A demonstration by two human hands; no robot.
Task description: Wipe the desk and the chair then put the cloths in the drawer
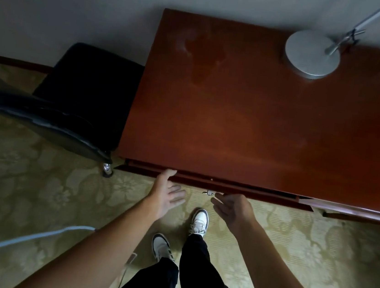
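A reddish-brown wooden desk (247, 117) fills the upper right. Its drawer (203, 181) under the front edge stands only slightly pulled out, with a small metal handle (207, 192) at its middle. My left hand (166, 192) is at the drawer front, thumb touching its top edge, fingers relaxed and holding nothing. My right hand (231, 208) hovers just below the drawer beside the handle, fingers loosely bent and empty. A black chair (80, 96) stands to the left of the desk. No cloth is visible.
A round grey lamp base (312, 54) with a metal arm stands at the desk's back right. The floor is patterned green carpet (35, 184). A pale cable (17, 240) lies across it at the left. My feet in white sneakers (198, 221) are below the drawer.
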